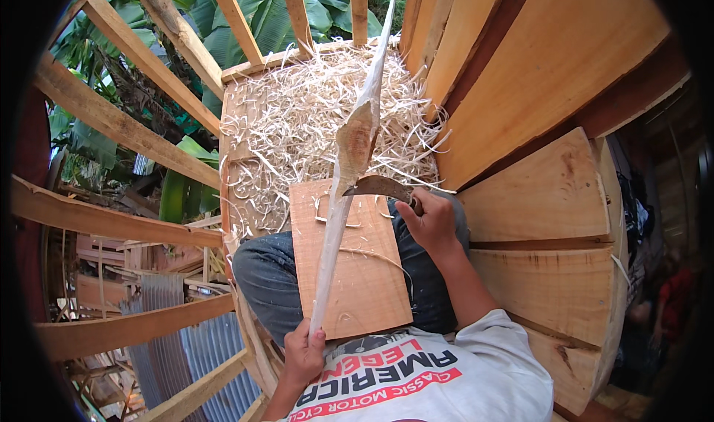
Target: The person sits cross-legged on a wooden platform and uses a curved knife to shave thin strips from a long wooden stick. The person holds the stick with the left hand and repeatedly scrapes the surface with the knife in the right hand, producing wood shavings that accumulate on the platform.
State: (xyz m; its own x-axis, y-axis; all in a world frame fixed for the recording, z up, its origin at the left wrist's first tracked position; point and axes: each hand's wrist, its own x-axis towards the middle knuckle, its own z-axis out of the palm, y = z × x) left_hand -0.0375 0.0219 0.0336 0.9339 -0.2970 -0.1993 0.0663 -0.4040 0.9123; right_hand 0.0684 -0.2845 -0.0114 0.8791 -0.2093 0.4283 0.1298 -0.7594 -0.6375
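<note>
A long pale wooden stick (335,232), with a thicker, brownish middle section, slants upward and away from me. My left hand (304,353) is closed round its near end, close to my shirt. In my right hand (430,217) is the handle of a curved knife (383,187), its dark blade pointing left. The blade's tip meets the stick just below the thick section. Under the stick, a flat wooden board (357,288) lies across my lap over my jeans, with a few loose shavings on it.
Curled wood shavings (312,117) cover the floor ahead. Wooden railing slats (149,72) stand at the left and far side, with banana leaves beyond. A plank wall (547,199) rises close on my right. Corrugated metal sheets (216,355) lie outside at lower left.
</note>
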